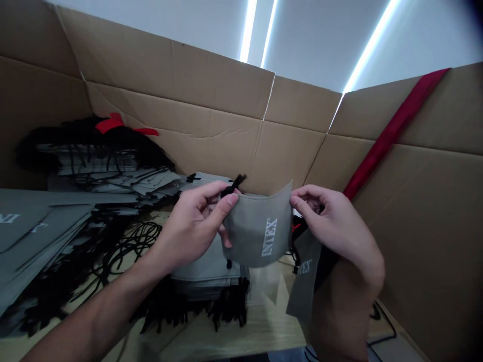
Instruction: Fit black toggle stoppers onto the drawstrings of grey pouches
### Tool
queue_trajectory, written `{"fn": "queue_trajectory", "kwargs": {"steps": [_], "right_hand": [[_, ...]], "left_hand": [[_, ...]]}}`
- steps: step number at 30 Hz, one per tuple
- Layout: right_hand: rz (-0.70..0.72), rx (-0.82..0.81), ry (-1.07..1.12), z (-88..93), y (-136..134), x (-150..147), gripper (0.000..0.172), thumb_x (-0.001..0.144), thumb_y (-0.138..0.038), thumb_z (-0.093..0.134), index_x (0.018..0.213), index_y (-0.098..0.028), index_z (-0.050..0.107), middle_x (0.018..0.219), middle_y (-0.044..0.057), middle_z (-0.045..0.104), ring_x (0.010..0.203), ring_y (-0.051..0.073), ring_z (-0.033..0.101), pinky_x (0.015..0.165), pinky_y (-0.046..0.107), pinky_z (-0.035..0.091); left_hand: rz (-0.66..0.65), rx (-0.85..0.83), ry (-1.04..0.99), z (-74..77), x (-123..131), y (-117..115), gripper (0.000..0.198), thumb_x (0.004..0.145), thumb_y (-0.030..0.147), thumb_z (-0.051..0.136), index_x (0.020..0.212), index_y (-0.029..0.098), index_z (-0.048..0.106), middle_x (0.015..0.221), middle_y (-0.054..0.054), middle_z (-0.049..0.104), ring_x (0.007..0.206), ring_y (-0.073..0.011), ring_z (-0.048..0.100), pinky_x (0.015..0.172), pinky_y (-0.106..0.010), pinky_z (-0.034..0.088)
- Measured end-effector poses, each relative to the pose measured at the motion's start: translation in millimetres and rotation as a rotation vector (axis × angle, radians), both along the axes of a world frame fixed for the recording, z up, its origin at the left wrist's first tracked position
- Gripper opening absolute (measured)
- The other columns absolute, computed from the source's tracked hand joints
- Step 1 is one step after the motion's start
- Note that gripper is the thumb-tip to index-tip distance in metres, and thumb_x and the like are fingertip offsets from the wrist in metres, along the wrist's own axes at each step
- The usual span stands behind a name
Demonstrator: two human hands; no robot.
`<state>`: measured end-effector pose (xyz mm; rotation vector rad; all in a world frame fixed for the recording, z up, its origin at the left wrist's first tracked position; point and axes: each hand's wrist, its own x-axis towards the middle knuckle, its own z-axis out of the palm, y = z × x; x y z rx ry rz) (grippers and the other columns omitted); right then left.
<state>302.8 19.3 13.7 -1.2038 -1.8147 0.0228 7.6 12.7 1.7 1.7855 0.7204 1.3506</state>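
Note:
Between my two hands a small grey drawstring pouch (249, 231) with white INTEX lettering is held up. My left hand (199, 221) pinches its upper left corner, where a black cord end (236, 185) sticks up from the fingers. The right upper corner sits between the thumb and fingers of my right hand (320, 211). Below and behind the pouch lies a stack of grey pouches (206, 271) with black cords hanging from its front. Another lettered grey pouch (305, 281) hangs tilted below my right hand; what supports it is hidden.
Large piles of grey pouches with black cords lie at the left (49, 241) and back left (113, 166), the latter with a red strip (109, 123) on top. Cardboard walls (211, 95) enclose the wooden table (271, 322). A dark red band (396, 130) runs down the right wall.

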Motion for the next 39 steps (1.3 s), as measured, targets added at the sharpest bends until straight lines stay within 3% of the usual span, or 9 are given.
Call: {"fn": "queue_trajectory", "kwargs": {"steps": [4, 7, 10, 15, 22, 25, 29, 33, 39], "right_hand": [[-0.102, 0.244, 0.068, 4.4, -23, -15, 0.005, 0.103, -0.031, 0.084, 0.108, -0.029, 0.083, 0.081, 0.0, 0.074, 0.063, 0.018, 0.061, 0.058, 0.035, 0.048], [0.105, 0.272, 0.038, 5.5, -39, -37, 0.005, 0.105, -0.026, 0.083, 0.104, -0.03, 0.082, 0.088, -0.002, 0.079, 0.069, 0.017, 0.068, 0.061, 0.034, 0.052], [0.254, 0.307, -0.05, 1.4, -41, -58, 0.009, 0.108, -0.021, 0.079, 0.11, -0.03, 0.081, 0.095, -0.003, 0.083, 0.073, 0.015, 0.071, 0.07, 0.033, 0.059], [0.263, 0.43, -0.097, -5.7, -32, -78, 0.01, 0.109, -0.017, 0.075, 0.112, -0.026, 0.078, 0.102, 0.001, 0.086, 0.088, 0.019, 0.078, 0.084, 0.037, 0.065], [0.311, 0.39, -0.018, -5.4, -32, -79, 0.014, 0.103, -0.013, 0.075, 0.106, -0.027, 0.077, 0.095, -0.002, 0.083, 0.081, 0.017, 0.074, 0.079, 0.035, 0.064], [0.317, 0.323, 0.032, -5.8, -32, -78, 0.015, 0.099, -0.012, 0.076, 0.103, -0.027, 0.078, 0.091, -0.003, 0.081, 0.077, 0.016, 0.072, 0.074, 0.034, 0.062], [0.31, 0.262, 0.087, -6.9, -33, -77, 0.02, 0.094, -0.008, 0.077, 0.101, -0.026, 0.079, 0.089, -0.004, 0.077, 0.074, 0.013, 0.07, 0.066, 0.03, 0.056], [0.336, 0.269, 0.086, -7.1, -35, -76, 0.022, 0.09, -0.006, 0.078, 0.1, -0.025, 0.079, 0.087, -0.005, 0.076, 0.072, 0.012, 0.068, 0.066, 0.028, 0.054], [0.356, 0.285, 0.081, -6.0, -35, -77, 0.024, 0.088, -0.003, 0.079, 0.102, -0.022, 0.08, 0.089, -0.004, 0.077, 0.075, 0.01, 0.069, 0.069, 0.025, 0.056]], "left_hand": [[0.029, 0.108, 0.207, -4.2, 0, -3, 0.036, 0.121, 0.045, 0.055, 0.105, 0.022, 0.076, 0.063, 0.005, 0.057, 0.044, -0.0124, 0.057, 0.043, -0.025, 0.041], [0.062, 0.223, 0.312, -8.0, 1, -6, 0.038, 0.125, 0.042, 0.048, 0.117, 0.024, 0.081, 0.064, 0.005, 0.053, 0.055, -0.0135, 0.05, 0.05, -0.026, 0.035], [0.023, 0.304, 0.315, -10.4, 2, -9, 0.04, 0.126, 0.039, 0.045, 0.107, 0.022, 0.076, 0.078, 0.003, 0.063, 0.07, -0.0139, 0.059, 0.063, -0.027, 0.043], [-0.01, 0.448, 0.336, -12.6, 4, -11, 0.034, 0.126, 0.028, 0.044, 0.1, 0.02, 0.064, 0.086, 0.002, 0.064, 0.074, -0.0132, 0.056, 0.071, -0.03, 0.046], [0.112, 0.639, 0.416, -8.9, 5, -12, 0.034, 0.12, 0.016, 0.045, 0.087, 0.022, 0.052, 0.082, -0.001, 0.059, 0.079, -0.0179, 0.053, 0.072, -0.034, 0.044], [0.082, 0.604, 0.416, -7.8, 2, -13, 0.029, 0.122, 0.02, 0.048, 0.095, 0.021, 0.061, 0.088, -0.002, 0.067, 0.083, -0.018, 0.061, 0.075, -0.035, 0.051], [0.178, 0.529, 0.241, -10.8, -1, -13, 0.013, 0.117, 0.028, 0.069, 0.13, 0.025, 0.071, 0.114, -0.002, 0.082, 0.094, -0.0177, 0.078, 0.086, -0.034, 0.067], [0.22, 0.74, 0.145, -12.8, -3, -8, 0.019, 0.107, 0.016, 0.083, 0.121, 0.026, 0.077, 0.109, 0.002, 0.086, 0.091, -0.0128, 0.083, 0.088, -0.024, 0.07], [0.348, 1.013, 0.291, -12.9, -10, -7, 0.023, 0.106, 0.007, 0.083, 0.122, 0.023, 0.08, 0.114, -0.001, 0.09, 0.1, -0.0152, 0.089, 0.099, -0.022, 0.07]]}}
